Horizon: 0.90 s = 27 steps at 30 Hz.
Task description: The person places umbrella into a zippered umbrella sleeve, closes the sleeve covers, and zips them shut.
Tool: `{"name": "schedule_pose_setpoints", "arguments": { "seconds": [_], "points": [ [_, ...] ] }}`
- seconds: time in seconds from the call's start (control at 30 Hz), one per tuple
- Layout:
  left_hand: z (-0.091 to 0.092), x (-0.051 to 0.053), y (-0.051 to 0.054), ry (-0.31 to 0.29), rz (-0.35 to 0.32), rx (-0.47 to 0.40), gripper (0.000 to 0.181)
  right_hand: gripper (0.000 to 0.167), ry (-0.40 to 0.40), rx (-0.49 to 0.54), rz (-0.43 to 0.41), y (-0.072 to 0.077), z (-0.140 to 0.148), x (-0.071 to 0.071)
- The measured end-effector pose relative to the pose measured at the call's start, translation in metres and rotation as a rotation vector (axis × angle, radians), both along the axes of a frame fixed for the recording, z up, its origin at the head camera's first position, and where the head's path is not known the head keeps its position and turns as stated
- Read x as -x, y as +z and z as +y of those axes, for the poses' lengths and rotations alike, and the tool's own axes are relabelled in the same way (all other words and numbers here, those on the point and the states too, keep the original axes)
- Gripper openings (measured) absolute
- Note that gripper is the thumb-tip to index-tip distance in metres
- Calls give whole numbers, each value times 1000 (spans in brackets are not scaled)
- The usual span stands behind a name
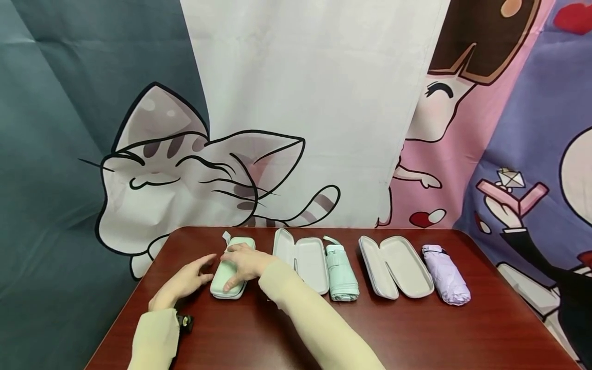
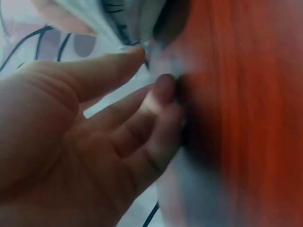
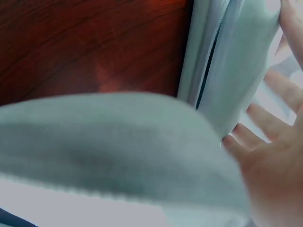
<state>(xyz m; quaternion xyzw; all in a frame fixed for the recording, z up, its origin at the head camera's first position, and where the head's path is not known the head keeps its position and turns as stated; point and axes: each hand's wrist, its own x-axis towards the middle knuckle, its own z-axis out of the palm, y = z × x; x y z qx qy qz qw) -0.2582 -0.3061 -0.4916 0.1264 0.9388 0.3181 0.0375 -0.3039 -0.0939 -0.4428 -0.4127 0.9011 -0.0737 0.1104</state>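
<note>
A pale green zip case (image 1: 222,276) lies with its lid down at the left of the table, a light loop at its far end. My right hand (image 1: 246,263) lies over it, thumb toward the near end and fingers spread across the top. In the right wrist view, the fingers of that hand (image 3: 277,149) touch the case (image 3: 239,61) along its edge, and a dark line shows beside the zip. My left hand (image 1: 187,280) is left of the case, fingers loosely bent with nothing in them. The left wrist view shows its palm (image 2: 90,127), near the tabletop.
Right of the case lie an open pale case (image 1: 312,262), a folded mint umbrella (image 1: 342,275), a second open case (image 1: 404,264) and a folded lilac umbrella (image 1: 446,277). They stand on a reddish-brown table (image 1: 416,334). A printed cloth (image 1: 324,103) hangs behind.
</note>
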Motion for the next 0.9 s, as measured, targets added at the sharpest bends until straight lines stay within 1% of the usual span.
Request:
{"name": "schedule_pose_setpoints", "arguments": {
  "seconds": [0.1,0.17,0.23,0.37,0.5,0.63,0.8,0.9],
  "points": [
    [5,16,-1,-35,1,12,58,81,-12,19,-9,-1,0,1],
    [8,23,0,-48,-6,3,53,78,-13,37,-9,-3,0,2],
    [9,28,1,-48,-9,-2,44,74,4,50,-1,-4,-1,2],
    [10,31,0,-9,-16,-12,24,70,42,60,6,-8,-4,3],
    [10,35,-5,12,13,-1,12,70,56,43,14,-9,-5,4],
    [11,39,-8,23,34,9,9,70,75,30,6,-8,-4,7],
    [12,43,-11,35,26,-2,10,69,119,14,-38,-3,3,12],
    [13,44,-12,37,17,-26,11,70,125,-14,-50,1,6,14]
  ]
}}
